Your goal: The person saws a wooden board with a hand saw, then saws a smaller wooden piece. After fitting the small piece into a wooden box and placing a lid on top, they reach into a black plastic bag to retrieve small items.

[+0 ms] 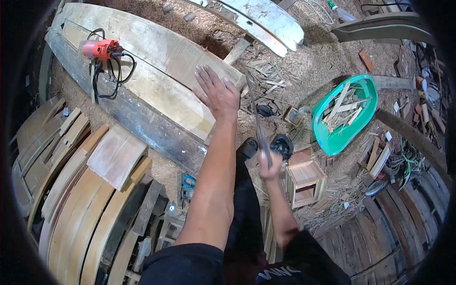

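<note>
My left hand (219, 95) lies with fingers spread on a wide pale board (161, 52), near its right end. My right hand (270, 165) is wrapped around the handle of a hand saw (259, 121), which I see nearly edge-on. Its thin blade runs up from the fist to the board's end, and its tip shows beside that end. Whether the teeth touch the wood is hard to tell. A second pale board (142, 88) lies beside the first, both resting on a dark, worn plank (128, 123).
A red power tool (101, 49) with a coiled black cord sits on the boards. Right stands a green tub (329, 146) of wood scraps, with a small wooden stool (306, 175) below it. Stacked curved boards (78, 209) fill the lower left. Shavings cover the floor.
</note>
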Tool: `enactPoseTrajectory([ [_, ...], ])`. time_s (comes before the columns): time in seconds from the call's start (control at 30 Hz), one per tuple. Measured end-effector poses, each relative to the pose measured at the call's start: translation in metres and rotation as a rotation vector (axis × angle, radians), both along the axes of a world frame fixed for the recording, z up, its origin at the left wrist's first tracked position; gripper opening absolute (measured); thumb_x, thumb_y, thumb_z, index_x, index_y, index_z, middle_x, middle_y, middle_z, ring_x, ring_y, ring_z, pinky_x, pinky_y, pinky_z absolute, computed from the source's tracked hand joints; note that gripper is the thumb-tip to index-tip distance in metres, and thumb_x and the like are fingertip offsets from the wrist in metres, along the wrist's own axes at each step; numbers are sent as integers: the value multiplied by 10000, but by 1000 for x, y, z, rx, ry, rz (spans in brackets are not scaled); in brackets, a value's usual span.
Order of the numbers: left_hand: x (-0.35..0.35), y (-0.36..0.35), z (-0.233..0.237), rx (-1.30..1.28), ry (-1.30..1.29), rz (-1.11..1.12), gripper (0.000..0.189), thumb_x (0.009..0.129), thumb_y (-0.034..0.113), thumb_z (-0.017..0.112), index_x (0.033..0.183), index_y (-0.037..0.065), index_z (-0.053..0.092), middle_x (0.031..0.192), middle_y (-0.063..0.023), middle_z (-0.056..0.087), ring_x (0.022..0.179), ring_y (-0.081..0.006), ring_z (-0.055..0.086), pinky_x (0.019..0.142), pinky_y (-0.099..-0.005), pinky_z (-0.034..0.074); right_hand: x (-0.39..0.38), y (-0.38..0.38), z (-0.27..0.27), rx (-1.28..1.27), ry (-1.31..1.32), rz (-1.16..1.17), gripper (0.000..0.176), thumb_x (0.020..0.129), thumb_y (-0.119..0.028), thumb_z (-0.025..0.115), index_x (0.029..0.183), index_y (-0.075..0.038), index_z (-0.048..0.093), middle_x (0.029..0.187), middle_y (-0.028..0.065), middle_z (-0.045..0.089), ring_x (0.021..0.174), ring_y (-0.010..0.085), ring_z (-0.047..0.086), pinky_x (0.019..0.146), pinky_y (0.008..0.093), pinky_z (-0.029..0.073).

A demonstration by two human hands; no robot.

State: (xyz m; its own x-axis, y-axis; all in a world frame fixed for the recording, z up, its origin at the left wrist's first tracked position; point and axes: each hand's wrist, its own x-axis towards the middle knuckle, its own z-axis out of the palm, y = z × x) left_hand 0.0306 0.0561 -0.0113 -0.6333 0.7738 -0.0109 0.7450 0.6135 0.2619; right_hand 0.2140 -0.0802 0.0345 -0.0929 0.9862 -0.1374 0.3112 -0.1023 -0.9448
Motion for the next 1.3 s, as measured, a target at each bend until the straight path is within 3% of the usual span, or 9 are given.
enactPoseTrajectory([
  [0.07,-2,0,-2,-9,3,5,736,932,300,472,1552,-3,217,1643,-184,150,1526,-317,129,1202,-581,52,8,-11,8,55,-3,-15,350,905,-209,624,616,-49,505,513,83,446,455,194,498,483,343,378],
  [0.2,-2,-1,0,-9,8,-3,718,948,286,446,1555,-10,203,1636,-205,155,1523,-335,135,1200,-583,47,-31,58,-14,-146,47,-17,356,919,-235,598,641,-26,525,537,82,459,472,219,513,490,353,387],
  [0.37,0,0,3,-2,-6,-6,714,946,277,443,1553,-14,204,1632,-210,162,1521,-345,136,1198,-587,46,5,-17,15,-193,-56,-48,361,936,-250,591,673,-9,539,548,95,443,498,175,473,500,366,384],
  [0.47,0,0,6,-19,-9,-15,709,945,269,437,1550,-19,205,1629,-214,169,1519,-350,139,1197,-590,45,25,-30,-17,-185,-200,-40,398,957,-260,587,656,-8,525,533,83,429,501,145,439,492,370,360],
  [0.53,-3,8,4,11,-14,-9,708,946,264,435,1547,-28,202,1628,-216,163,1518,-351,142,1196,-592,51,3,4,-39,-203,-96,-210,434,958,-268,595,626,-14,478,509,59,408,482,135,399,473,350,317],
  [0.83,-2,-1,-2,-33,28,-9,723,938,276,456,1551,-14,207,1627,-207,175,1511,-347,168,1188,-602,87,-11,23,5,-63,-21,-5,344,883,-216,594,617,-39,470,520,104,404,449,253,460,489,364,370],
  [0.93,-1,-1,-2,-14,-20,6,765,916,296,484,1560,8,188,1644,-190,136,1522,-332,140,1195,-601,42,-14,20,0,-92,-2,9,352,884,-228,601,619,-34,472,530,103,414,456,254,461,490,367,370],
  [1.1,0,0,-2,-17,41,-3,715,943,281,462,1550,-7,218,1630,-198,178,1517,-338,157,1194,-598,85,-15,14,12,-72,22,-2,362,903,-241,601,634,-28,487,530,87,403,453,216,452,487,358,375],
  [1.3,-2,-1,-5,-3,61,-15,704,943,284,461,1547,-1,236,1631,-196,177,1516,-338,161,1193,-600,87,-25,47,6,-110,-42,63,302,917,-238,592,700,-31,556,554,130,462,472,257,507,505,374,417],
])
